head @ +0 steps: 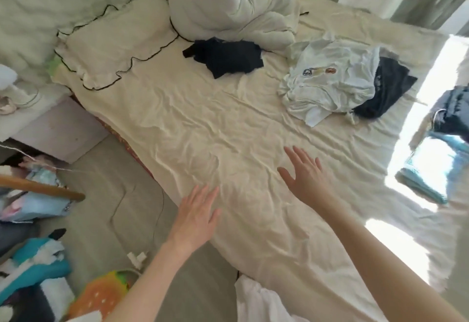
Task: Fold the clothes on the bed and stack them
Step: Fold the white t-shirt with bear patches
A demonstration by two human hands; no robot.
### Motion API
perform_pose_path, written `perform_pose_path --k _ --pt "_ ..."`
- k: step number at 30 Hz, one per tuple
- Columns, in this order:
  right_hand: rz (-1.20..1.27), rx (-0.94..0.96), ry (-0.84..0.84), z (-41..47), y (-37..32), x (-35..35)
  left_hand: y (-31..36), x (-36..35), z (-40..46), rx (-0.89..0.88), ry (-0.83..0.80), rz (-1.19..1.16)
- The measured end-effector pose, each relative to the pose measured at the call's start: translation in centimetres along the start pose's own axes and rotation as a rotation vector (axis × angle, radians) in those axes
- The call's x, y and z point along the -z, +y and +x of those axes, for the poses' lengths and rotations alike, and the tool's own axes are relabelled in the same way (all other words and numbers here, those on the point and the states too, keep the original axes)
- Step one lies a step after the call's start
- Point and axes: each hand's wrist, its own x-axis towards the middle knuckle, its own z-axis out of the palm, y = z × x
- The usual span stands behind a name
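Hands are flat and hold nothing: left hand (pixel 196 216), right hand (pixel 305 177). Clothes lie far off at one o'clock; pulling the white shirt (pixel 330 78) could drag the dark garment (pixel 385 88) off the bed (pixel 203 123).

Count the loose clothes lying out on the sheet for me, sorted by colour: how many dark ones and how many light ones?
Dark: 2, the dark garment by the pillow and the dark garment under the white one.
Light: 1, the crumpled white printed shirt.
Total: 3 in plain sight. The heap at the sunlit right edge is too washed out to sort.
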Motion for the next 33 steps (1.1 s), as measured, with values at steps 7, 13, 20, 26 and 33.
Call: perform_pose_path --k 7,13,20,26,33 --pt "-0.036 -0.16 -0.052 14.6 2.5 -1.8 -2.7 3.2 19.5 -0.101 -0.024 0.091" --pt "-0.07 -0.302 -0.051 27.5 8.7 -7.9 -3.1 -2.3 38.0 -0.192 -0.214 0.226" --pt "0.1 -0.503 0.157 40.2 14.2 -13.3 -8.2 -6.9 54.8 -0.152 -0.335 0.424" --pt "0.29 -0.579 0.305 49.1 16.9 -13.2 -9.2 -11.1 56.2 -0.15 -0.229 0.395" --pt "0.519 -0.782 0.479 51.9 17.2 -13.7 -9.5 -11.1 56.2 -0.16 -0.242 0.403"
